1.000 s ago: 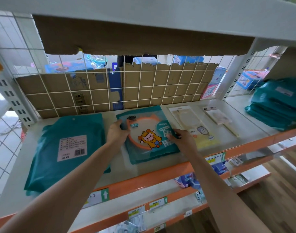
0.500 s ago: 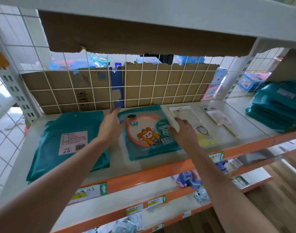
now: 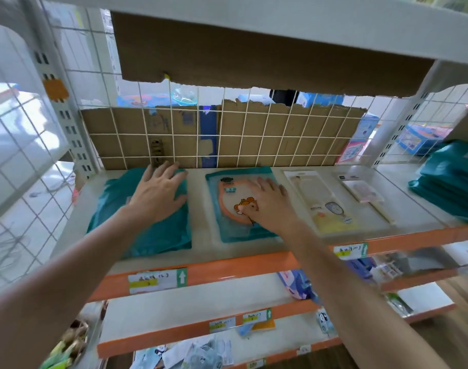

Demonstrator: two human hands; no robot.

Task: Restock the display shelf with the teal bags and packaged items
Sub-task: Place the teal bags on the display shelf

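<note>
While both palms lie flat on the shelf (image 3: 198, 214) | my left grip (image 3: 158, 194) unclenched, fingers spread on teal bag (image 3: 158, 235), centre left | my right grip (image 3: 270, 206) unclenched, resting on cartoon package (image 3: 227, 230), centre

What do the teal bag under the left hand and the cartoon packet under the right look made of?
The teal bag looks like soft matte plastic film: it creases around the flat left hand. The cartoon packet seems a glossy clear plastic sleeve over printed card, judging by glare and its transparent border.
</note>
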